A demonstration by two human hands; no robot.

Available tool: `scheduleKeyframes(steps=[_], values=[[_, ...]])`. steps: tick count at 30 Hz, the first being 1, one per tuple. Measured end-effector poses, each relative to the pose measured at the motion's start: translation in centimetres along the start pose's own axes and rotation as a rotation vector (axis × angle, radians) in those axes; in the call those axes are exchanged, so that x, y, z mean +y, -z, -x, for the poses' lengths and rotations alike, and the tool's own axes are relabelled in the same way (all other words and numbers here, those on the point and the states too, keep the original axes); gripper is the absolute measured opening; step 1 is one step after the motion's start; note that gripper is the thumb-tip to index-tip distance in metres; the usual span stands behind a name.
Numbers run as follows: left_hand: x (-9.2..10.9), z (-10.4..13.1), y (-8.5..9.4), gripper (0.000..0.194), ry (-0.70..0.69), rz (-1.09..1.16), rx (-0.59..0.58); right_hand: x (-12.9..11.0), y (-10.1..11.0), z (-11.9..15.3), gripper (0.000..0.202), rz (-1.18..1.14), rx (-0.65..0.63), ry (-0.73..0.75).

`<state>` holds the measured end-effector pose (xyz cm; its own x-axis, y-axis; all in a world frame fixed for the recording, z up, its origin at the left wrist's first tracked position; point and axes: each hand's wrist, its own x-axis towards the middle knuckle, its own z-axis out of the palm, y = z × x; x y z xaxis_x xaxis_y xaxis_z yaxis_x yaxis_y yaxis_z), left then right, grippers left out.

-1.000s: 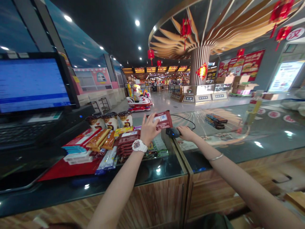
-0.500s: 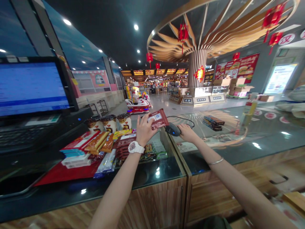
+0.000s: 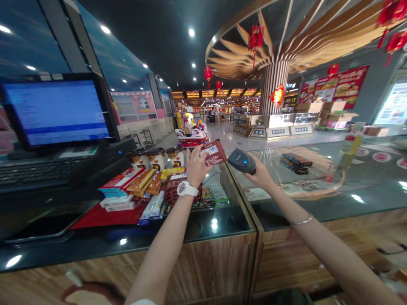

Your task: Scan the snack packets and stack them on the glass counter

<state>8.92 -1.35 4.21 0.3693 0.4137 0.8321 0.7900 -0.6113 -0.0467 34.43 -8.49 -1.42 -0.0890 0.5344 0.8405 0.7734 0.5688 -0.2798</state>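
Note:
My left hand [image 3: 196, 167], with a white watch on its wrist, grips a dark red packet [image 3: 215, 153] whose barcode label shows. Just to the right, my right hand [image 3: 260, 174] is closed round a black handheld scanner [image 3: 241, 161] with a blue light. Scanner and packet are close together with a small gap between them. Under and left of my left hand lie a pile of brown packets [image 3: 173, 186], gold-wrapped bars [image 3: 142, 182], red-and-blue boxes [image 3: 121, 183] and several cups [image 3: 156, 159] on the counter.
At the left stand a monitor [image 3: 60, 111] and a keyboard [image 3: 41, 169], with a dark tablet-like device [image 3: 44, 226] in front. Dark packs [image 3: 296, 162] and a yellowish bottle [image 3: 349, 150] are on the right glass counter [image 3: 321, 190].
The camera view has shifted, so the scene sits further right. My right hand has raised and turned the scanner, showing more of its top. My left hand still holds the packet.

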Motion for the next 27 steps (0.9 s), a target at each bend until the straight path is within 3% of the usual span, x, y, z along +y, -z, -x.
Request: scheduleKeyframes(steps=[9,27], values=[[-0.2,0.5,-0.2,0.033,-0.079,-0.077,-0.066,-1.5,-0.5,0.1,0.031,0.017,-0.102,-0.088],[-0.3,0.4,-0.4,0.032,-0.056,-0.082,-0.100,-1.1,-0.3,0.0,0.033,-0.075,-0.033,-0.053]])
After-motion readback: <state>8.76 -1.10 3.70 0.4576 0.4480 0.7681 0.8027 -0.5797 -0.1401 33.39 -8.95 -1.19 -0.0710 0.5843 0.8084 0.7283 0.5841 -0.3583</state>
